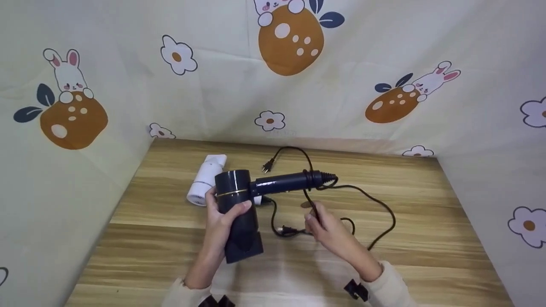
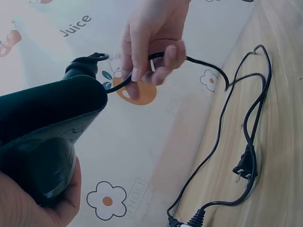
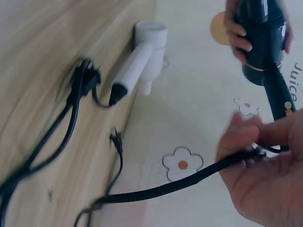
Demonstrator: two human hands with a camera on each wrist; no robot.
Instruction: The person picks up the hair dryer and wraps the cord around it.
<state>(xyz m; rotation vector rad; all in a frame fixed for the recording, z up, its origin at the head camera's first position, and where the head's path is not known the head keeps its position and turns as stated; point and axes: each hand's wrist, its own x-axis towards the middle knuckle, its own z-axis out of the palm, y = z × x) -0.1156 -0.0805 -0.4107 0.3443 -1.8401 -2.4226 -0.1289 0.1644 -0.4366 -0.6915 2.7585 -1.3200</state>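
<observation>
My left hand (image 1: 216,230) grips a dark navy hair dryer (image 1: 241,221) by its barrel, thumb across the near side. The dryer is raised over the table, its handle (image 1: 281,183) pointing right. Black power cord (image 1: 309,196) is looped round the handle near its ribbed end. Below that end, my right hand (image 1: 332,234) pinches the cord between thumb and fingers; the left wrist view shows the pinched cord (image 2: 118,86) running close past the dryer. A white hair dryer (image 1: 204,177) lies on the table behind my left hand, its handle mostly hidden by the dark one.
One two-pin plug (image 1: 268,165) lies toward the back of the wooden table (image 1: 162,247). Another plug (image 1: 288,230) lies nearer, between my hands. Slack cord (image 1: 390,213) curves out at the right. Patterned cloth (image 1: 222,94) encloses the back and sides.
</observation>
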